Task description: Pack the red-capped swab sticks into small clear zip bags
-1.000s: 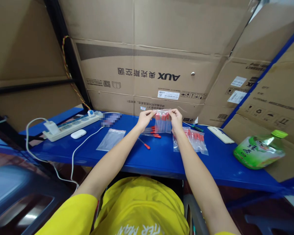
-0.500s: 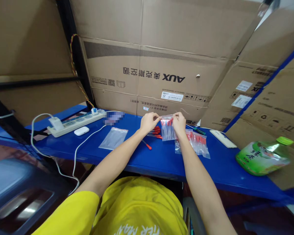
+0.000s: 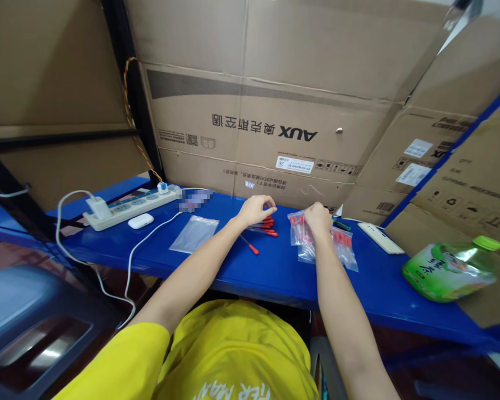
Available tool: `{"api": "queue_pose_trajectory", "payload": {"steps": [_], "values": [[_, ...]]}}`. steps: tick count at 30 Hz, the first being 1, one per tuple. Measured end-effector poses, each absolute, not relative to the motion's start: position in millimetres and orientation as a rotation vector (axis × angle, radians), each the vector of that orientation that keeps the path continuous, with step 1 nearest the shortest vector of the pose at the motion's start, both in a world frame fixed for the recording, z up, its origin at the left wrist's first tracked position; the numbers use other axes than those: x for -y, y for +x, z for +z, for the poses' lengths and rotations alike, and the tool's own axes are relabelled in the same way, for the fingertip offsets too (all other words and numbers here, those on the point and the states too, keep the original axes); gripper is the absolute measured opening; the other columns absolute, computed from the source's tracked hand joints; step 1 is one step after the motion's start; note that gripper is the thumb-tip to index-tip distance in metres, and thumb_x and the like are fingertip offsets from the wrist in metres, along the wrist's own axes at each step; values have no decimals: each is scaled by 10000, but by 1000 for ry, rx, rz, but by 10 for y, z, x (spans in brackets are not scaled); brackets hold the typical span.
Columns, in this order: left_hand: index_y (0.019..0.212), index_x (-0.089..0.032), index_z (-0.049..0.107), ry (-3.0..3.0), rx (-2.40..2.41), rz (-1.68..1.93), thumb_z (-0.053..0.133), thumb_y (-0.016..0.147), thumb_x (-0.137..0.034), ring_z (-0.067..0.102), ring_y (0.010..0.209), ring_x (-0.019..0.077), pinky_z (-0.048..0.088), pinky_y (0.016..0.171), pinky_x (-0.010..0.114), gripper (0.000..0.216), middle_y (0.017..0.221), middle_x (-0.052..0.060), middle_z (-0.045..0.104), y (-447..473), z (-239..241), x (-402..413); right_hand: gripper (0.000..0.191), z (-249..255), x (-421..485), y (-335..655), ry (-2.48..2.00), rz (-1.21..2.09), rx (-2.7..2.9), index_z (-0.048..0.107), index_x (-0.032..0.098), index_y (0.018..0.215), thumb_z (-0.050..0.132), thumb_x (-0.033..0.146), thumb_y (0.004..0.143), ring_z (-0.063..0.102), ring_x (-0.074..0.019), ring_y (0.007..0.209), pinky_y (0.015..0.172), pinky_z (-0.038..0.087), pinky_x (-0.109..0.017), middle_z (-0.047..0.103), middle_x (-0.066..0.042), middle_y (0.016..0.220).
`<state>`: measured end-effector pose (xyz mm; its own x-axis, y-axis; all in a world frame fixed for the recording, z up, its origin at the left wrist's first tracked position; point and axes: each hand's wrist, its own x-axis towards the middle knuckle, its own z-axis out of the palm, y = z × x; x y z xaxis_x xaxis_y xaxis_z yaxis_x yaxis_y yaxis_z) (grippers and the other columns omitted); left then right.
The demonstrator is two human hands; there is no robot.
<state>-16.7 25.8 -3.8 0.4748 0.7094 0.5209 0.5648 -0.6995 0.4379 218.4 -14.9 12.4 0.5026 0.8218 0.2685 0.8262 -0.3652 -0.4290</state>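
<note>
My right hand (image 3: 318, 218) is closed on the top edge of a clear zip bag (image 3: 295, 236) with red-ended pieces inside. That bag is over other filled zip bags (image 3: 346, 253) on the blue tabletop. My left hand (image 3: 256, 211) holds nothing, its fingers curved and apart from the thumb. Just beneath and beside it is a pile of thin sticks with red ends (image 3: 269, 224), partly hidden by the hand. One loose red-ended stick (image 3: 253, 250) lies nearer to me. An unfilled zip bag (image 3: 195, 234) lies flat left of my left forearm.
A power strip (image 3: 133, 208) with plugs and cords stands at the left, with a white earphone case (image 3: 140, 221) before it. At the right are a white phone (image 3: 380, 238), a green-handled tool (image 3: 342, 224) and a large green bottle (image 3: 448, 271). Cardboard (image 3: 250, 100) walls the back.
My left hand has let go of the filled zip bag and drawn slightly left. My right hand has carried that bag rightward and down onto the other filled bags.
</note>
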Motion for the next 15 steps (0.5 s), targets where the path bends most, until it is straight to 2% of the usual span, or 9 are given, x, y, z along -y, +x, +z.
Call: {"api": "queue_pose_trajectory", "payload": {"steps": [3,6,10,15], "values": [[922,-233,810,2718,-801,740,786,877,-461,678,1061,234,484,957,319,234,1116,67,761,-180,-69,-275,362,104,153,2220,-2295,0,1300,742,79,1210,487,198,982,722,-403,1159,933,542,-463,731,-291,1196],[919,-251,835,2761,-667,518,846,814,-507,656,1120,243,474,968,311,276,1195,72,736,-181,-119,-306,360,75,143,2247,-2306,-32,1270,738,74,1217,481,181,989,710,-408,1186,932,545,-465,730,-289,1196],[919,-255,846,2763,-627,494,837,830,-498,621,1153,255,457,979,321,259,1220,79,719,-182,-169,-338,343,44,134,2221,-2227,-148,1338,727,94,1205,469,161,990,679,-386,1203,950,521,-460,730,-260,1212],[947,-264,855,2793,-589,496,813,861,-461,599,1168,250,434,1028,331,219,1232,81,702,-184,-213,-366,258,47,99,2107,-1987,-267,1556,736,162,1091,509,211,979,643,-333,1145,965,477,-425,744,-186,1180]]}}
